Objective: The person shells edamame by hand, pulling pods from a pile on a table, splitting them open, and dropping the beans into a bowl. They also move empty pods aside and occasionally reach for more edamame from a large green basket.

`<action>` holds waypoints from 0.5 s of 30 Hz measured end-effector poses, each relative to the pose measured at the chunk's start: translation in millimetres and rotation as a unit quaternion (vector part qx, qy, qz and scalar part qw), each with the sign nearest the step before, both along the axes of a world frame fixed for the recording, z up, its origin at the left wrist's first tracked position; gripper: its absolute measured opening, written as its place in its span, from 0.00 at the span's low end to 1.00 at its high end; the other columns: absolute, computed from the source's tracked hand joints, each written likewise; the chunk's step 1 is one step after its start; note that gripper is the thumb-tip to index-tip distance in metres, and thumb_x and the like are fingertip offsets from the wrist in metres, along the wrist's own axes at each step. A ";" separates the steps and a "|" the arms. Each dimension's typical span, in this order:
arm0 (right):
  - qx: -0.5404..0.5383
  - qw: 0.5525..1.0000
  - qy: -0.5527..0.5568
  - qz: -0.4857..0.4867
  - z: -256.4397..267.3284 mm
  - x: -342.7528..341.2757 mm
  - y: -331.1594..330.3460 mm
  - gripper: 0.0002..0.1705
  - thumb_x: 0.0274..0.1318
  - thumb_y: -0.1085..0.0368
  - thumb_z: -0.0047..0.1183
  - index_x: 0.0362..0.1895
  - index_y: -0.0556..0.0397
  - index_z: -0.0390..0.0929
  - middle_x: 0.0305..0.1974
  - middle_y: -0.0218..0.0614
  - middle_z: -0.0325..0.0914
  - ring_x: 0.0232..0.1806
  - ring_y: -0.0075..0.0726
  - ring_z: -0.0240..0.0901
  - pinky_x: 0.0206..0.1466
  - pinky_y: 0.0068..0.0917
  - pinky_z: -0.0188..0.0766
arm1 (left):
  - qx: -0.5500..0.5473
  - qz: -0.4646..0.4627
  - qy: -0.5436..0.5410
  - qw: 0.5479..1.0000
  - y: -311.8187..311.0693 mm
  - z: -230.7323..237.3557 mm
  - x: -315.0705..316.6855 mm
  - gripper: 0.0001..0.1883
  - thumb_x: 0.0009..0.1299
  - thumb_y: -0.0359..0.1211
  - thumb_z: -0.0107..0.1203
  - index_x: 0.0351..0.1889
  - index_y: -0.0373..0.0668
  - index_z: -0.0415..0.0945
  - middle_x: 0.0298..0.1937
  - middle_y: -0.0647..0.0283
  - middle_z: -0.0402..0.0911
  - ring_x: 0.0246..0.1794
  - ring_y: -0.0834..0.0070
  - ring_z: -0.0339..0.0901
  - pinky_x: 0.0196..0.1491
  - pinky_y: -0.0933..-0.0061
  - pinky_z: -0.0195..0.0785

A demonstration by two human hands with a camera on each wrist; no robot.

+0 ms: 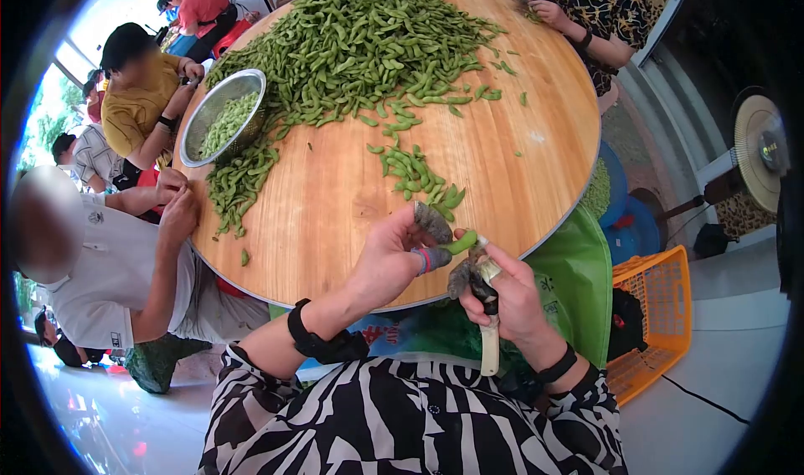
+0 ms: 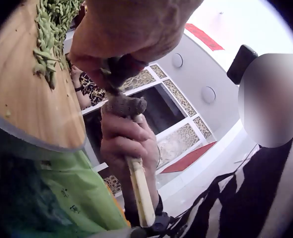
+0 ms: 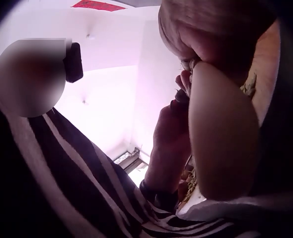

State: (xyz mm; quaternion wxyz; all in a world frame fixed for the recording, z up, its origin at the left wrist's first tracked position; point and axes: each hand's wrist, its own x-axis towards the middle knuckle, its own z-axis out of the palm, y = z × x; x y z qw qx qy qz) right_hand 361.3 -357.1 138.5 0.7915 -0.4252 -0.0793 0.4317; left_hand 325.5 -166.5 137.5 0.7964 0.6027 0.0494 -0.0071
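Observation:
Close to the front edge of the round table, my left hand (image 1: 381, 253) pinches a green soybean pod (image 1: 461, 242) between thumb and finger. Both those digits wear cloth covers, one grey (image 1: 432, 222) and one grey with red. My right hand (image 1: 517, 297) meets the pod's other end and grips a tool by its cream handle (image 1: 490, 349), with black wrapping near the top. The tool's working end is hidden by fingers. In the left wrist view the handle (image 2: 142, 196) slants down out of the right fist; in the right wrist view it (image 3: 221, 139) looms large.
A big heap of pods (image 1: 360, 40) covers the far side of the wooden table (image 1: 327, 199), with a small cluster (image 1: 414, 172) nearer me. A metal colander (image 1: 194, 153) of shelled beans stands left. People sit around. An orange crate (image 1: 662, 308) and fan (image 1: 758, 153) stand right.

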 end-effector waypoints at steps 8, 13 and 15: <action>-0.001 1.000 -0.017 -0.009 0.0 -7.6 -2.3 0.27 0.67 0.65 0.32 0.69 0.56 0.56 0.22 0.37 0.66 0.16 0.22 0.56 0.16 0.18 0.55 | 0.014 -0.013 -0.007 1.000 -3.3 0.6 -0.8 0.15 0.61 0.13 0.52 0.44 0.37 0.70 0.45 0.60 0.79 0.51 0.74 0.77 0.53 0.74 0.71; 0.002 0.998 0.001 -0.068 -2.1 -9.7 -1.3 0.26 0.66 0.69 0.34 0.67 0.56 0.59 0.27 0.35 0.69 0.17 0.18 0.57 0.16 0.16 0.56 | 0.011 0.004 -0.038 0.999 -10.0 -9.6 -3.4 0.16 0.61 0.13 0.52 0.46 0.36 0.70 0.45 0.61 0.79 0.51 0.74 0.77 0.52 0.73 0.72; -0.005 0.998 -0.008 -0.069 -1.5 -6.6 -0.4 0.25 0.66 0.68 0.34 0.67 0.57 0.60 0.27 0.35 0.69 0.17 0.18 0.56 0.16 0.16 0.56 | -0.017 0.016 -0.027 0.999 -11.9 -9.4 -2.4 0.16 0.61 0.12 0.52 0.45 0.37 0.71 0.46 0.61 0.79 0.49 0.75 0.77 0.52 0.73 0.72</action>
